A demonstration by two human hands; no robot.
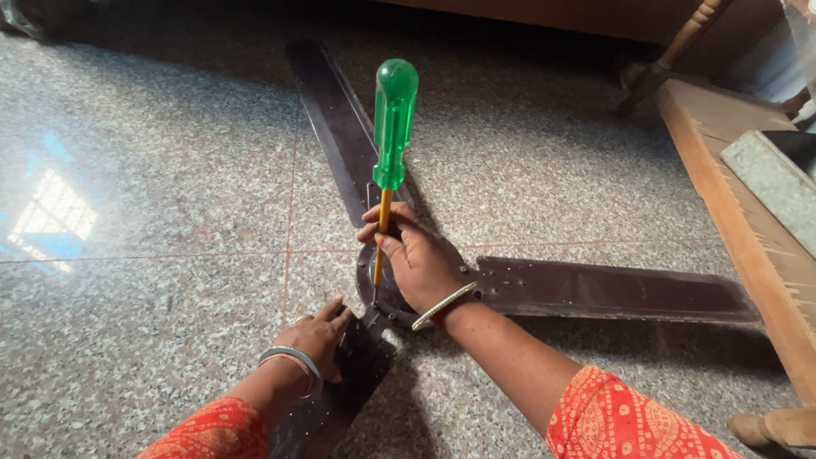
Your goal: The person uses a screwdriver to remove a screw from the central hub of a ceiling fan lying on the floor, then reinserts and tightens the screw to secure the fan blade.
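Lying on a speckled polished stone floor [153, 170], a dark flat three-bladed fan [595, 289], left hand [316, 338] fingers spread flat on the near blade, right hand [418, 259] fingers pinched around the yellow shaft of an upright screwdriver [393, 127] with a translucent green handle, tip at the hub, wooden bed [731, 195] at right.

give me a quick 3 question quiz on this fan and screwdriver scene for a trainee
1. True or false: the screwdriver lies flat on the floor.
2. Which hand grips the yellow shaft? A) left hand B) right hand C) neither
3. Fill in: the left hand rests on a dark fan ____ near the hub.

Key
1. False: it stands upright, green handle on top, tip at the hub.
2. B
3. blade; three blades spread from the hub.
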